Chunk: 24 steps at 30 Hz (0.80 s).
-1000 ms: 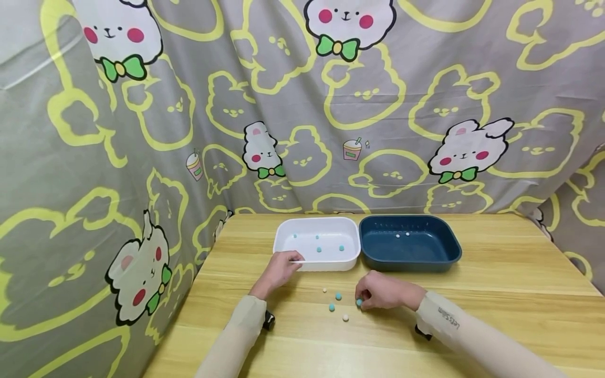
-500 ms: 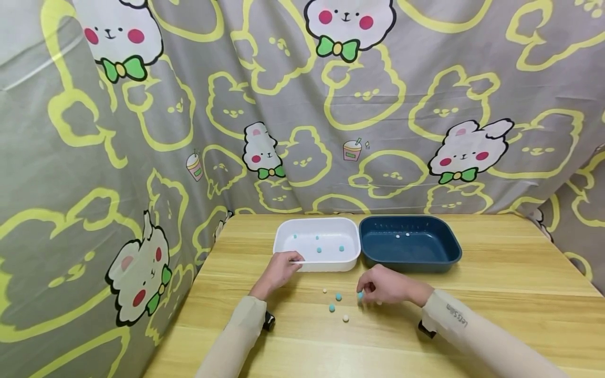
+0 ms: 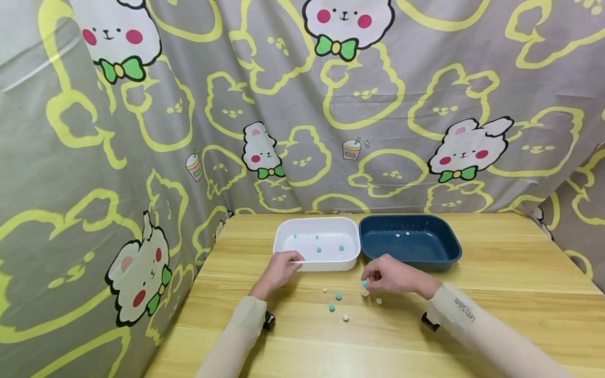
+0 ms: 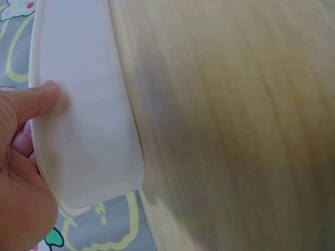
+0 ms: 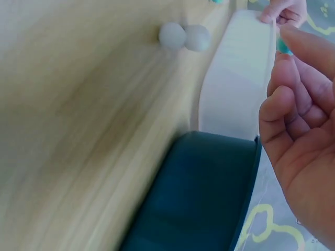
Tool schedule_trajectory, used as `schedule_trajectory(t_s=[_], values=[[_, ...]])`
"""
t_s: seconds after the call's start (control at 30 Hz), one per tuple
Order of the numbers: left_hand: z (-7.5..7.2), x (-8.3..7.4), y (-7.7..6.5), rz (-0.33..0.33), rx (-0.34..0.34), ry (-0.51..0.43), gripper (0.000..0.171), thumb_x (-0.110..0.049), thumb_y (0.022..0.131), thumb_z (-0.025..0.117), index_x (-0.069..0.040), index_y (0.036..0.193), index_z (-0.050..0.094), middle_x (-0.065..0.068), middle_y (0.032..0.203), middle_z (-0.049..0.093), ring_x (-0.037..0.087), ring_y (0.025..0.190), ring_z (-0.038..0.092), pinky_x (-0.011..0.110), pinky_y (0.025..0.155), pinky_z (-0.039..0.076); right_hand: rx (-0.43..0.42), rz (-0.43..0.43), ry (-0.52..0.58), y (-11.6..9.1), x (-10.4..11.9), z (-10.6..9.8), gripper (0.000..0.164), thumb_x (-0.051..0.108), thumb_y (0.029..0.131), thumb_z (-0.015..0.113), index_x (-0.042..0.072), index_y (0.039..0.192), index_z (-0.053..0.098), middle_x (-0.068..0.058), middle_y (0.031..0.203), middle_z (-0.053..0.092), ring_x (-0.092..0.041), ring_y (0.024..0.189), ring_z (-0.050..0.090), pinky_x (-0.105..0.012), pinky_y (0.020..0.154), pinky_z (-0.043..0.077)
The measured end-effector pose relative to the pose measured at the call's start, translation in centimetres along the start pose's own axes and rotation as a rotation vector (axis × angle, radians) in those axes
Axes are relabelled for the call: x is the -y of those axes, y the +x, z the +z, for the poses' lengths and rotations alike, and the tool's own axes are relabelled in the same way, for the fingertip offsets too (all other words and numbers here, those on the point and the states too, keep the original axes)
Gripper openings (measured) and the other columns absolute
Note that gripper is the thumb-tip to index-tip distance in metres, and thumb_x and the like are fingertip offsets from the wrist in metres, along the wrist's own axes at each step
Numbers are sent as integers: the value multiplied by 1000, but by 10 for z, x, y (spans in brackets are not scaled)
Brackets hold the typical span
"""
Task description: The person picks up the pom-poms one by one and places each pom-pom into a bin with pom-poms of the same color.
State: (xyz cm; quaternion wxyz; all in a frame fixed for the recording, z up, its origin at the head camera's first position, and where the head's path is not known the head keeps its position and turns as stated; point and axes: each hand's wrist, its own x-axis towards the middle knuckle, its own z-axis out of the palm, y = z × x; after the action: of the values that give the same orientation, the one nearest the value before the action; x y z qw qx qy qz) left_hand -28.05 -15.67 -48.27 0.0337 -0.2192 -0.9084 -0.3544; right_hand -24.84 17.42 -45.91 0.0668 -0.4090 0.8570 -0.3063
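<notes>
My left hand [image 3: 280, 268] grips the near rim of a white plastic basin [image 3: 331, 266] at its left end. In the left wrist view the thumb [image 4: 36, 101] lies against the basin's outer wall, with the fingers behind the rim. My right hand [image 3: 392, 275] pinches a small blue ball [image 3: 364, 283] between thumb and fingertips, in front of where the two basins meet. The right wrist view shows this ball [image 5: 283, 46] mostly covered by fingers. Close below that hand lie two white balls, one [image 3: 365, 293] overlapping the fingers' edge and another [image 3: 379, 301] slightly right.
A dark blue basin [image 3: 411, 266] stands against the white one's right side, with two white balls [image 3: 398, 235] in it. Several blue balls [image 3: 319, 250] lie in the white basin. Two blue balls [image 3: 338, 296] and other white balls [image 3: 345, 317] rest on the wooden table [image 3: 510, 315].
My right hand has lifted the blue ball and moved it away toward the basins, uncovering two white balls on the table. The left hand has stayed on the white basin's rim.
</notes>
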Motion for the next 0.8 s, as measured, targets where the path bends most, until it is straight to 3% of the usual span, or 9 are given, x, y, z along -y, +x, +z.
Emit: schedule_trajectory(t_s=[0.33,0.6,0.8], values=[[1,1,-1,30,-10,12,5,-7,87,68,-11,85,70,3,84,69,13,82,63,30,76,51,-38,37,10,1,-2,-13,8,15,86,70,10,91,71,15,71,56,-3,65,51,-22,60,47],[1,2,1,-1,-6,7,8,-4,86,68,-11,85,70,-5,82,68,11,80,62,28,74,50,-64,86,3,8,0,-23,5,21,86,70,18,90,71,14,70,58,-4,63,52,-23,58,47],[1,3,2,-9,0,12,7,-6,87,67,-12,85,71,-3,83,69,11,82,62,29,75,51,-76,112,15,13,4,-33,6,24,87,70,20,90,71,13,71,58,-6,62,52,-24,57,46]])
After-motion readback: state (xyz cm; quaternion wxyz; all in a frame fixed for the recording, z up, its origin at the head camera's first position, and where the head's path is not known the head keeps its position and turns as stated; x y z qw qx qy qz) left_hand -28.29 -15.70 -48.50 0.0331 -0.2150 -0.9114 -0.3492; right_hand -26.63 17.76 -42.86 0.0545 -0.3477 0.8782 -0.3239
